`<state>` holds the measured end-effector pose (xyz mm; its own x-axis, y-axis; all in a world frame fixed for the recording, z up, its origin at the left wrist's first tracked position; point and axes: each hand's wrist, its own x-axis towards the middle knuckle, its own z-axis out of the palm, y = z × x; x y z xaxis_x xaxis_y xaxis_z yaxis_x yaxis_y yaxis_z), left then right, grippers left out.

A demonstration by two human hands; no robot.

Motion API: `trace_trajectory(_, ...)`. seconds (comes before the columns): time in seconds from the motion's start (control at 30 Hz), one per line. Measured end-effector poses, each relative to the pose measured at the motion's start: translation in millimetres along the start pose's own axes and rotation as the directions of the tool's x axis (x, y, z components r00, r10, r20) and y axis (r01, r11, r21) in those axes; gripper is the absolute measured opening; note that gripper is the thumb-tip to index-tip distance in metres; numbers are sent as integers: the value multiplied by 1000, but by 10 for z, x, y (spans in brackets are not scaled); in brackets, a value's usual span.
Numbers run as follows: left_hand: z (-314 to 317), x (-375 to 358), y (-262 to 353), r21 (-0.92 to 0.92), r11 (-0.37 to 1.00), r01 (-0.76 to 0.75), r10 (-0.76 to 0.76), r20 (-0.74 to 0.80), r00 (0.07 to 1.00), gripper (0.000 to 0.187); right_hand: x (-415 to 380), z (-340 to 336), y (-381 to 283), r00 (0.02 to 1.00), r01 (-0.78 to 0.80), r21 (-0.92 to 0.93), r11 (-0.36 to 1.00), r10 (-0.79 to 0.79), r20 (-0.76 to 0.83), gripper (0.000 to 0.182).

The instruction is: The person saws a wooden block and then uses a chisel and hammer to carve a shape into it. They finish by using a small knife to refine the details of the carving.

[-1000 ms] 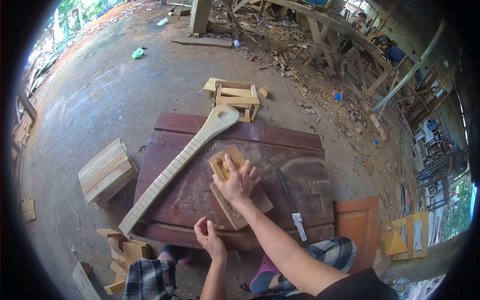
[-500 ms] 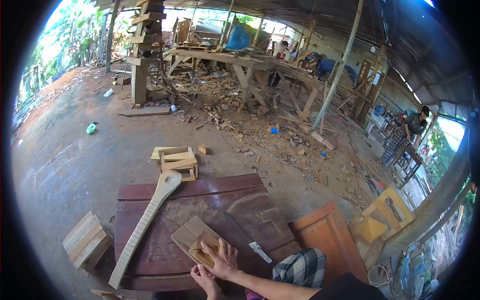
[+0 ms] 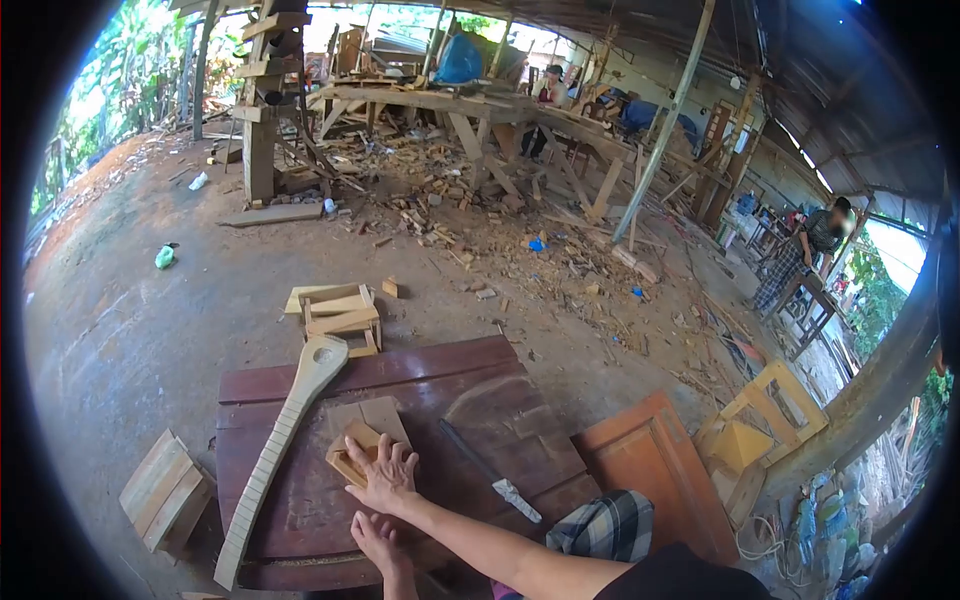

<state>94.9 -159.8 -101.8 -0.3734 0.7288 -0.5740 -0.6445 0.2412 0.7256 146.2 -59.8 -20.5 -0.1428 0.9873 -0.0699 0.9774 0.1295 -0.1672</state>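
My right hand (image 3: 385, 478) lies over a small yellowish wooden piece (image 3: 352, 452), fingers spread across its top and thumb at its near edge. That piece rests partly on a flat brown wooden block (image 3: 378, 412). Just below, my left hand (image 3: 376, 540) is palm up, its fingers loosely apart and empty, near the panel's front edge. Under the pieces lies a dark red wooden panel (image 3: 300, 500). A long pale neck-shaped wooden piece (image 3: 275, 455) lies along its left side. On the right is a dark flat tool (image 3: 465, 447) with a white-wrapped end (image 3: 516, 500).
Small wooden frames (image 3: 340, 312) stand beyond the panel, and joined boards (image 3: 165, 490) sit at the left. An orange-brown panel (image 3: 655, 470) and yellow wooden parts (image 3: 765, 415) are on the right. Farther off are a large workbench (image 3: 430, 98), wood scraps and two people.
My right hand and the small wooden piece have moved forward and left across the block. My left hand has come away from the piece, and its fingers have opened. The view has shifted slightly.
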Motion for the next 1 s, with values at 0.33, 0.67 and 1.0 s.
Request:
trace_trajectory(0.33, 111, 1358, 443, 312, 690, -654, 682, 23, 731, 46, 360, -86, 204, 982, -171, 194, 966, 183, -48, 95)
trace_trajectory(0.67, 627, 754, 415, 803, 448, -393, 480, 154, 863, 50, 478, 151, 923, 997, -12, 552, 834, 52, -58, 100)
trace_trajectory(1.0, -143, -143, -121, 716, 515, -471, 540, 156, 827, 47, -1102, -146, 750, 971, 157, 89, 984, -137, -198, 89)
